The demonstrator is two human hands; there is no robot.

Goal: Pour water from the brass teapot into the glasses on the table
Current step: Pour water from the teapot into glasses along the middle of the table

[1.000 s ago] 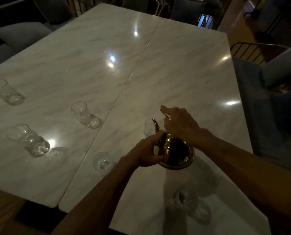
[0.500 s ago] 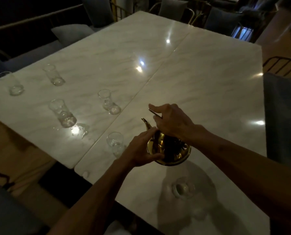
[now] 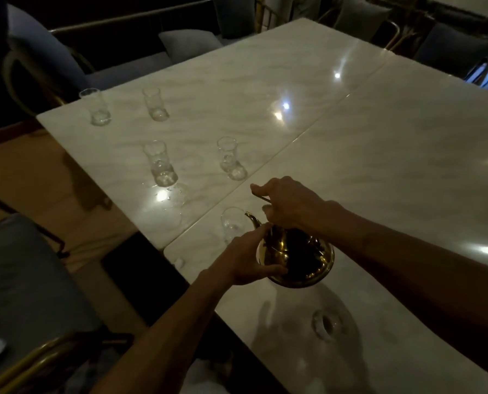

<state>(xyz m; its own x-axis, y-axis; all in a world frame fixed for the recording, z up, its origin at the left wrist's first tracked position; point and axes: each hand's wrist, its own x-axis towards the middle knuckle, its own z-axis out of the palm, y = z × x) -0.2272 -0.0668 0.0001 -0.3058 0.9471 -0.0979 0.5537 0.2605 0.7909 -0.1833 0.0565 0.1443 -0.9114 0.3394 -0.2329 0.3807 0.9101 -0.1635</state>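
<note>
Right hand [image 3: 289,201] grip closed on brass teapot [image 3: 296,255] handle; left hand [image 3: 244,258] grip cups its body. Spout at 10 o'clock, over glass [image 3: 232,227].

Rounded polished brass teapot [image 3: 296,258] with thin curved spout: held above white marble table [image 3: 379,166], tilted, spout tip over rim of nearest clear glass tumbler [image 3: 232,226]. Thin handle raised above body. Whether water flows: cannot tell.

Four clear glass tumblers upright on left slab: two far [image 3: 95,107] [image 3: 155,104], two nearer [image 3: 160,163] [image 3: 230,158]. Small splashes beside near-left one. Sixth clear glass [image 3: 326,325] stands below teapot, in its shadow, seen from top.
</note>
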